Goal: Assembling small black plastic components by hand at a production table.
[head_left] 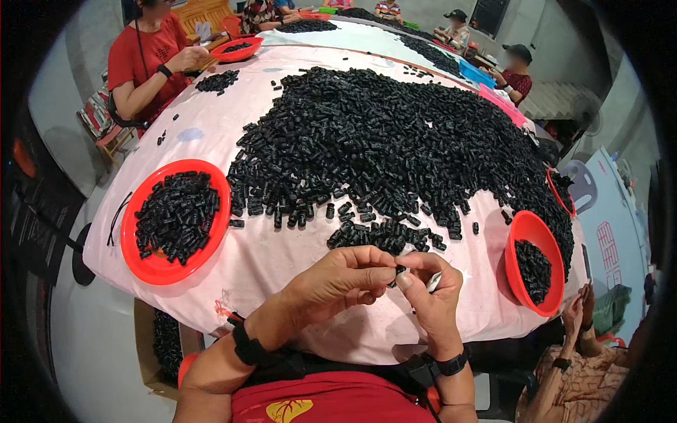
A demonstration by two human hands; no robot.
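My left hand (337,280) and my right hand (437,304) meet over the near edge of the table. Between their fingertips they pinch a small black cylindrical piece (400,269), mostly covered by the fingers. A pale, shiny flat object (434,282) sticks out from my right hand; its kind is hard to make out. Just beyond my fingers lies a small cluster of similar black pieces (384,234). Behind it spreads a large heap of black pieces (367,134). To the left of my hands stands a red bowl (129,236) filled with such pieces.
Another red bowl (517,233) with black pieces tilts at the table's right edge. A pink cloth (261,261) covers the table. A cardboard box (147,345) of black pieces stands below on the left. Other people sit around the table, one close by on the right.
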